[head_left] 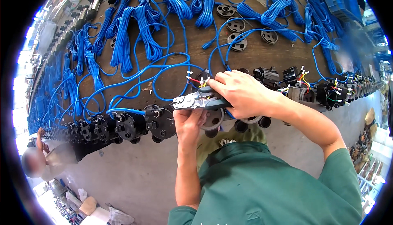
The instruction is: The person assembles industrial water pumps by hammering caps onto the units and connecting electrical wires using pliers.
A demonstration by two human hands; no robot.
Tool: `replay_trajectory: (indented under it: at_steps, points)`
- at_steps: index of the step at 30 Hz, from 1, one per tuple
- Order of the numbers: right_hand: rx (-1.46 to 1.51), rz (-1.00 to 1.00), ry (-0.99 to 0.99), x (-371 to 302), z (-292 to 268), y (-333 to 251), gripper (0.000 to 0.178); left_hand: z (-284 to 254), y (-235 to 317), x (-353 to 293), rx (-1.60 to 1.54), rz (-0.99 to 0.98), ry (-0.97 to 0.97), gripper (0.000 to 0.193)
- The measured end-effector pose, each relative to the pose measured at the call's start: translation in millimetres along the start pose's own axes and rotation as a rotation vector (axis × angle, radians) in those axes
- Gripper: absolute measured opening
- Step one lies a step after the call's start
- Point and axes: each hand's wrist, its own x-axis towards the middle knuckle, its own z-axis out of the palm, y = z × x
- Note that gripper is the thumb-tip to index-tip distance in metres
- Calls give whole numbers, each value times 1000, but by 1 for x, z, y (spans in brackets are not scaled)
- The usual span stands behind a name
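- Wire-crimping pliers (195, 102) are in the middle of your head view, above the near edge of the brown workbench (262, 56), silver head toward the left and dark handles toward the right.
- Your right hand (244, 95) is curled round those handles from the right, fingers bent and closed on the tool; the handles stand slightly apart.
- Your left hand (188, 122) is just below the silver head, coming from the near side, its thumb and fingers bent and partly closed; you hide whatever lies between them, so I cannot tell if it grips anything.
- Just beyond the pliers, red wire (195, 79) and yellow wire (202, 84) stick up, with small pale terminals at some ends.
- Left of your left hand, round black motor ends (163, 123) stand in a row along the near edge, running off to the far left.
- Right of your right hand lie more black motors (266, 76), some with coloured leads out of their tops.
- Toward the far side, coiled bundles of blue cable (123, 41) cover much of the bench, and loose loops run near your hands.
- Spoked metal pulleys (236, 42) lie flat among the cables, beyond your right hand.
- At far right sits a blue plastic crate (342, 2).
- On the left, another person (61, 159) is beside the row, an arm reaching to the bench.
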Motion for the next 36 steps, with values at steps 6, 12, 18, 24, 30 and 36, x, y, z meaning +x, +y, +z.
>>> replay_trajectory:
  at_steps: [6,12,18,24,30,36]
  points:
    - [-42,-29,11,2,2,2,62,-12,-2,3,-94,-20,-75,5]
    - [82,57,20,3,3,4,50,8,7,0,147,80,-15,11]
    - [349,107,-57,-2,21,2,41,8,-15,3,339,193,108,28]
    - [425,94,-34,1,35,4,38,6,-23,5,353,276,159,24]
    - [528,132,-57,5,46,6,35,9,-18,4,468,321,200,33]
    - [661,164,-106,4,41,8,48,23,-15,5,452,338,261,25]
